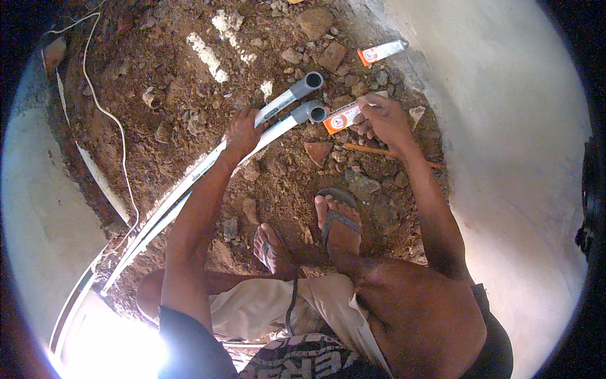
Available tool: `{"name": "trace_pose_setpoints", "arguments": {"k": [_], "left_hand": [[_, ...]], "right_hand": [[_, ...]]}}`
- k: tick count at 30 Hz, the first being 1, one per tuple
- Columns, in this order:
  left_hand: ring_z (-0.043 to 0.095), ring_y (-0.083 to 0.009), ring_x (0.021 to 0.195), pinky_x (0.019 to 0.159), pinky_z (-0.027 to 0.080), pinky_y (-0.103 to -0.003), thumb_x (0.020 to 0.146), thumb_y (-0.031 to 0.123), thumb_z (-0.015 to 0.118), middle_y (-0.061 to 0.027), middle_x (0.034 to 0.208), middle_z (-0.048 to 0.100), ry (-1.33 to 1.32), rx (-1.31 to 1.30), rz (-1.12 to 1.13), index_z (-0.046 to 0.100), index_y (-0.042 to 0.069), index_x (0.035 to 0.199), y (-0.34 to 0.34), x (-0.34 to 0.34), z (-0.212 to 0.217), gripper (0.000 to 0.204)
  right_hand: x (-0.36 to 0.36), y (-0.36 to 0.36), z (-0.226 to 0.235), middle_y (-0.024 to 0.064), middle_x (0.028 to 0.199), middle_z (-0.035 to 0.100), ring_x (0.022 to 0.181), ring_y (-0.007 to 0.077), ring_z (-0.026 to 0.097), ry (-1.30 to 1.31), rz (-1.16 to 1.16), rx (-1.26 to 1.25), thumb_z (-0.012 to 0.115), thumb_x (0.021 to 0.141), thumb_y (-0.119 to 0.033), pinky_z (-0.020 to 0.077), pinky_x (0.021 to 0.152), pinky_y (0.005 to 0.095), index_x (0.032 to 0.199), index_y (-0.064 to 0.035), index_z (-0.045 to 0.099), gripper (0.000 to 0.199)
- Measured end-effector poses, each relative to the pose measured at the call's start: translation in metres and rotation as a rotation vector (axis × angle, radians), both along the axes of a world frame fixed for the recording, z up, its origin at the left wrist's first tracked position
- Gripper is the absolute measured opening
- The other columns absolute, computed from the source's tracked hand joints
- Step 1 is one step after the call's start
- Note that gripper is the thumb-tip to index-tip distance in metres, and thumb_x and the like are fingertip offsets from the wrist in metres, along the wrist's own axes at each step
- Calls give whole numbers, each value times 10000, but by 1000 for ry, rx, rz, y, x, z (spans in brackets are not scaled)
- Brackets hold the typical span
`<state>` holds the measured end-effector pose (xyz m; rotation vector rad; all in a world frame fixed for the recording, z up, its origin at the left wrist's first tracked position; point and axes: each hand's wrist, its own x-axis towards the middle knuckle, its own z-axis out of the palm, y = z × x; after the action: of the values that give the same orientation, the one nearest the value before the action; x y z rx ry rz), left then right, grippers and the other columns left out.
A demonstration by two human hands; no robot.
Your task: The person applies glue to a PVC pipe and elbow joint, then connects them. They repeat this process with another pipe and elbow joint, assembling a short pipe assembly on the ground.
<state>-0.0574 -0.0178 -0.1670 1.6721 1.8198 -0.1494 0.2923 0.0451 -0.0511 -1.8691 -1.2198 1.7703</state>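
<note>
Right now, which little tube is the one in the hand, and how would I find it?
Start at the two white pipes lying across the red rocky dirt, and follow them to their grey end fittings. Just right of the nearer fitting, the right hand holds an orange-and-white tube. Its twin, a second tube, lies alone farther away by the pale wall.

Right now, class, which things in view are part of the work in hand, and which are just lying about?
In use:
- two long white plastic pipes with grey end couplings, under the left hand
- orange-and-white tube, in the right hand

Lying about:
- second orange-and-white tube
- thin orange stick
- white cord
- loose stones
</note>
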Motion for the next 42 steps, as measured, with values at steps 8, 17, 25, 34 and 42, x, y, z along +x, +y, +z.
{"name": "trace_pose_setpoints", "arguments": {"k": [8, 17, 25, 34, 42], "left_hand": [[403, -394, 1352, 1101, 376, -497, 872, 262, 687, -164, 1452, 449, 36, 131, 16, 564, 71, 1301, -9, 1, -1, 485], [478, -349, 1248, 1010, 413, -506, 835, 272, 732, -142, 1329, 522, 201, 355, 47, 515, 52, 1288, -25, 13, 20, 548], [533, -308, 1158, 945, 432, -455, 906, 319, 628, -142, 1253, 570, 92, 578, -336, 540, 46, 1276, -43, 44, 9, 468], [517, -279, 1123, 887, 441, -440, 846, 277, 683, -114, 1156, 573, 182, 355, -304, 554, 29, 1178, -35, 58, 23, 434], [627, -404, 1001, 725, 525, -564, 813, 181, 725, -183, 1188, 482, -94, 183, -63, 442, 21, 1129, -35, 58, 67, 454]], "right_hand": [[-7, -5, -3, 90, 836, 719, 613, 121, 644, -27, 31, 25, 597, 983, -216, 478, 501, 272, 1212, -31, 615, 295], [-22, -4, -7, 93, 843, 721, 615, 122, 644, 26, 142, 89, 603, 966, -203, 502, 516, 278, 1234, 7, 592, 341], [-27, -11, -30, 92, 835, 710, 594, 120, 632, 23, 186, 217, 599, 952, -170, 500, 507, 279, 1222, 15, 588, 328], [-13, -19, -26, 96, 821, 706, 563, 122, 639, -177, 280, 337, 611, 954, -220, 496, 516, 273, 1093, 25, 666, 287], [-29, -24, 2, 86, 738, 685, 575, 141, 647, -191, 105, 156, 600, 951, -482, 495, 503, 276, 1102, 17, 664, 525]]}}
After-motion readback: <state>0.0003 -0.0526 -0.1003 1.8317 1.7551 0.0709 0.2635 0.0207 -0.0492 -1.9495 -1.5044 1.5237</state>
